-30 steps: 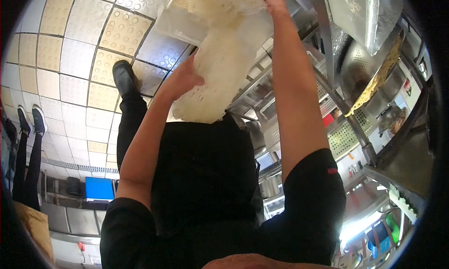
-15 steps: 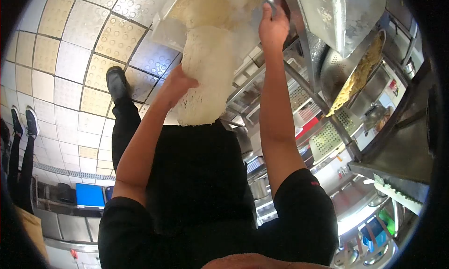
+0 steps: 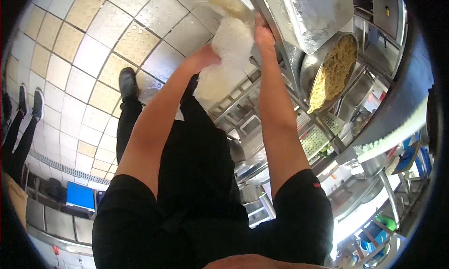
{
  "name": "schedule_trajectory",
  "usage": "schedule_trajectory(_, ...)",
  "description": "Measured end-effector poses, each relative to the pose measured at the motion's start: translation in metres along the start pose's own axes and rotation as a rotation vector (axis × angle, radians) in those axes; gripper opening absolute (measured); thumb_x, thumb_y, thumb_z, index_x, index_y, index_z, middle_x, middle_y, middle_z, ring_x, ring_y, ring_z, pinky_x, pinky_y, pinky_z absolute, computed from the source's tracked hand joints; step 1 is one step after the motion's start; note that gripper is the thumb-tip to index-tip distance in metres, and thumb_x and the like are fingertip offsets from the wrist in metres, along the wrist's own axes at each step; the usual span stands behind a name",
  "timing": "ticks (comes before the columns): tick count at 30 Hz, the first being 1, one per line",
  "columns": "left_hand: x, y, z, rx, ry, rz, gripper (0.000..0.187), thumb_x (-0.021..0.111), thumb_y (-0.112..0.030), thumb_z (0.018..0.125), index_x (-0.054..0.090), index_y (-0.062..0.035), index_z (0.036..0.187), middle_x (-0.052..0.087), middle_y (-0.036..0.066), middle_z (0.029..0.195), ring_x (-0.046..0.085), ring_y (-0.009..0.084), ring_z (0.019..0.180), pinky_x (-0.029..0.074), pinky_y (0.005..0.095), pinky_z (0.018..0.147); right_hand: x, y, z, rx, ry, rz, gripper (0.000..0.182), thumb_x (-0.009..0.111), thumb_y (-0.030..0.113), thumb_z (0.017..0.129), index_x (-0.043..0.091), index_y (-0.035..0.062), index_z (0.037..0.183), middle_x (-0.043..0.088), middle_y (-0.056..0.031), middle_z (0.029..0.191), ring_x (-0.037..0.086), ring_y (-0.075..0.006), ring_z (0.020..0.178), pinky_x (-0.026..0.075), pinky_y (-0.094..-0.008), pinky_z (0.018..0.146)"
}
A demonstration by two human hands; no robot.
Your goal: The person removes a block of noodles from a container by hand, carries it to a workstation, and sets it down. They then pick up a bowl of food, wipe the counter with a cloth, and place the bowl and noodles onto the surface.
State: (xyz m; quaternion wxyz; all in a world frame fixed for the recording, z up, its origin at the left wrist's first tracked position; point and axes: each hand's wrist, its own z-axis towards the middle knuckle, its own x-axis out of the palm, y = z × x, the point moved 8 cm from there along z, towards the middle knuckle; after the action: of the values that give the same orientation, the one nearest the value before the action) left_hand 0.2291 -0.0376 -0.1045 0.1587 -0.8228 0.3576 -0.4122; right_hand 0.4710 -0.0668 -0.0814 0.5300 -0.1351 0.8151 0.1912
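Note:
A pale, translucent, bag-like sheet [image 3: 229, 49] hangs in front of me, slightly blurred. It comes down from a whitish container [image 3: 211, 6] with light brown contents at the top of the view. My left hand [image 3: 204, 58] is closed on the left side of the sheet, its fingertips partly hidden. On the other side my right hand [image 3: 264, 35] has its fingers up at the container's right edge, close beside the metal counter edge; part of its grip is hidden.
Right of my arm, a perforated metal colander [image 3: 309, 75] holds yellow noodles [image 3: 339, 68]. A large metal box-shaped vessel [image 3: 311, 16] stands above it. Racks with perforated trays [image 3: 322, 138] sit lower. Tiled floor [image 3: 75, 86] spreads left, where another person's legs [image 3: 28, 128] show.
Both hands and the sheet have shifted: the left hand went up and right, the right hand slightly left. The view has turned, bringing the noodle colander more fully into sight.

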Motion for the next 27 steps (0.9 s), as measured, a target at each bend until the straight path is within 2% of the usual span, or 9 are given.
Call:
schedule_trajectory(2,-0.022,0.01,-0.043,-0.035,-0.097,-0.146,0.045,0.064,-0.001,0.071,0.057,0.006,0.115,0.066,0.012,0.099,0.063,0.023,0.09,0.049,0.0385,0.082,-0.011,0.014,-0.032,0.123,0.091,-0.122,0.076,0.038,0.062,0.092,0.042,0.0029,0.14,0.04,-0.0233,0.143,0.036,-0.0359,0.135,0.026,-0.0391,0.111)
schedule_trajectory(5,-0.049,-0.002,-0.126,-0.07,-0.194,-0.378,0.036,0.064,0.0,0.071,0.06,0.0082,0.106,0.065,0.013,0.094,0.065,0.0226,0.084,0.052,0.0375,0.074,-0.022,0.048,-0.099,-0.191,-0.054,0.316,0.075,0.058,0.052,0.088,0.046,-0.0059,0.134,0.044,-0.0281,0.139,0.04,-0.0353,0.132,0.029,-0.0412,0.11)
schedule_trajectory(7,-0.06,-0.011,-0.171,-0.129,-0.232,-0.409,0.045,0.062,0.001,0.072,0.056,0.0079,0.115,0.064,0.016,0.103,0.064,0.0263,0.09,0.052,0.0398,0.08,0.001,0.052,-0.16,0.074,0.255,0.482,0.068,0.064,0.039,0.087,0.044,-0.0056,0.135,0.051,-0.0187,0.134,0.05,-0.0307,0.122,0.038,-0.0391,0.102)
schedule_trajectory(9,-0.063,-0.025,-0.208,-0.153,-0.254,-0.416,0.049,0.061,0.001,0.072,0.053,0.0086,0.12,0.063,0.018,0.108,0.064,0.0283,0.094,0.052,0.0409,0.083,0.025,0.08,-0.238,0.115,0.758,1.001,0.054,0.067,0.032,0.086,0.054,-0.0018,0.126,0.059,-0.0135,0.123,0.059,-0.022,0.108,0.044,-0.0347,0.096)
schedule_trajectory(11,-0.06,-0.043,-0.238,-0.148,-0.254,-0.388,0.051,0.061,0.001,0.073,0.051,0.0102,0.122,0.062,0.02,0.11,0.063,0.0286,0.096,0.052,0.0409,0.086,0.023,0.106,-0.299,0.278,0.889,1.22,0.042,0.066,0.018,0.085,0.057,-0.0024,0.12,0.061,-0.0074,0.117,0.061,-0.018,0.099,0.048,-0.0339,0.088)
schedule_trajectory(15,-0.041,-0.084,-0.309,-0.05,-0.319,-0.562,0.059,0.069,-0.007,0.077,0.046,0.0091,0.129,0.06,0.021,0.114,0.061,0.0298,0.106,0.05,0.0414,0.092,-0.048,0.153,-0.348,0.359,0.826,1.473,0.04,0.064,0.008,0.087,0.054,-0.0023,0.125,0.061,-0.0091,0.118,0.06,-0.0202,0.103,0.049,-0.0361,0.09)
schedule_trajectory(19,0.006,-0.118,-0.373,-0.005,-0.113,-0.463,0.058,0.068,-0.003,0.08,0.045,0.0034,0.133,0.059,0.018,0.121,0.06,0.0308,0.109,0.05,0.0436,0.094,-0.121,0.197,-0.372,0.229,0.887,1.509,0.044,0.063,0.006,0.088,0.05,-0.0016,0.129,0.06,-0.0099,0.12,0.06,-0.0207,0.105,0.048,-0.037,0.092)
schedule_trajectory(23,0.026,-0.161,-0.42,0.068,-0.244,-0.333,0.054,0.065,0.003,0.078,0.048,0.0066,0.129,0.059,0.02,0.121,0.06,0.0312,0.108,0.05,0.0449,0.092,-0.164,0.193,-0.374,0.059,0.825,1.031,0.051,0.065,0.033,0.088,0.054,0.0,0.126,0.061,-0.0108,0.12,0.06,-0.021,0.101,0.048,-0.035,0.087)
schedule_trajectory(27,-0.037,-0.179,-0.474,0.168,-0.555,0.183,0.033,0.064,0.002,0.076,0.063,0.0072,0.109,0.069,0.015,0.099,0.067,0.0266,0.085,0.053,0.0365,0.077,-0.182,0.109,-0.361,-0.067,0.24,0.663,0.045,0.062,0.04,0.087,0.067,-0.0024,0.103,0.068,-0.0124,0.089,0.062,-0.0189,0.083,0.049,-0.0355,0.071)
